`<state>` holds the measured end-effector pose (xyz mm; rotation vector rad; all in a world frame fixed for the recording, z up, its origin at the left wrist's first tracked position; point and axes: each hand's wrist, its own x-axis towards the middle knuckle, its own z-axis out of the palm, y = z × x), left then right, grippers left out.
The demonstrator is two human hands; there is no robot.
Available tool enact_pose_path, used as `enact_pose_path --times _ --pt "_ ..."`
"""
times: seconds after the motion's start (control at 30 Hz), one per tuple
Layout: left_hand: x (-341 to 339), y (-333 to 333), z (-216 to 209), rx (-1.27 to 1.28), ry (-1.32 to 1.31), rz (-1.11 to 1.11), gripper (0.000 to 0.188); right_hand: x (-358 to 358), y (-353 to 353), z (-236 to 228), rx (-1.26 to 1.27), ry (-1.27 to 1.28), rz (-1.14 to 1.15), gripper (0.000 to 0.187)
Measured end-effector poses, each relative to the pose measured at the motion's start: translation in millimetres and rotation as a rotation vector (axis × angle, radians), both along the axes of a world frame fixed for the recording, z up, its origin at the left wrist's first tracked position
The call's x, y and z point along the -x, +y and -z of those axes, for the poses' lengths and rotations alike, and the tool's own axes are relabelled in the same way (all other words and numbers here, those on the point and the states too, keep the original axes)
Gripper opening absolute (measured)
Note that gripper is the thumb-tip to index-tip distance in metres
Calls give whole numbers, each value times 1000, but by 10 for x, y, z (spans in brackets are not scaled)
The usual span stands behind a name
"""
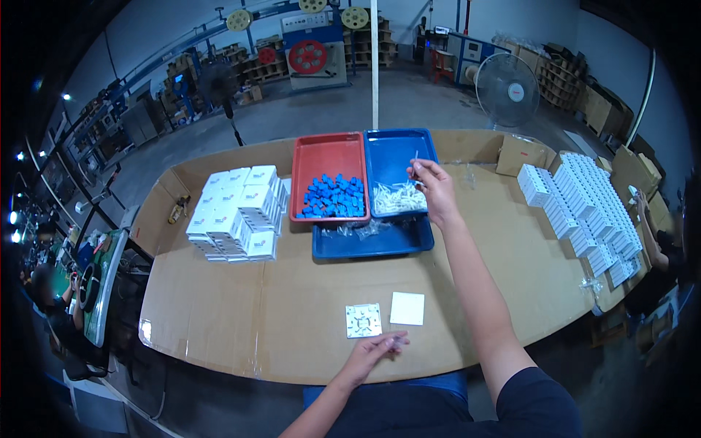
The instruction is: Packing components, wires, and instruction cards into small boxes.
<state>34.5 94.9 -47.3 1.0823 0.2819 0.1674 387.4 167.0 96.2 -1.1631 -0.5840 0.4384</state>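
Observation:
My right hand (436, 188) is raised over the right side of a blue tray (398, 140), its fingers pinched on a thin whitish piece (416, 155). Slender white pieces (398, 198) lie heaped in that tray. Close to the table's front edge is my left hand (374, 353), thumb and fingers together around something small and translucent that I cannot make out. Just beyond it lies a square white plate (363, 321) with a moulded, detailed face upward. Beside this, to the right, rests a plain white square plate (407, 309).
A red tray (328, 150) holds small blue parts (332, 197). In front, a lower blue tray (372, 247) contains clear plastic wrap. White boxes (237, 212) are stacked left; rows of white units (584, 212) stand right. Cardboard (241, 152) walls the table's back. Other people work at both sides.

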Motion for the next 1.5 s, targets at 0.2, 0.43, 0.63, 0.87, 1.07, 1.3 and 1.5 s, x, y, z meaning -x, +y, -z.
enact_pose_path --times 0.2,0.43,0.63,0.87,1.07,1.3,1.5 --pt "-4 104 -137 497 -126 -283 44 611 -548 276 81 -153 -97 22" --pt "-80 274 -209 650 -102 -365 51 1540 -1256 815 272 43 -157 10" --pt "-31 211 -176 585 -32 -325 51 1582 -1490 780 405 -199 -228 7" --pt "-15 132 -148 591 65 -234 49 1545 -1536 699 487 -505 -374 12" --pt "37 125 -94 624 89 -152 47 1520 -1446 509 719 -553 -584 14" --pt "38 107 -75 663 81 -109 45 1543 -1331 695 614 -552 -741 13" --pt "42 112 -28 599 158 -167 44 1543 -1336 805 485 -522 -844 15"
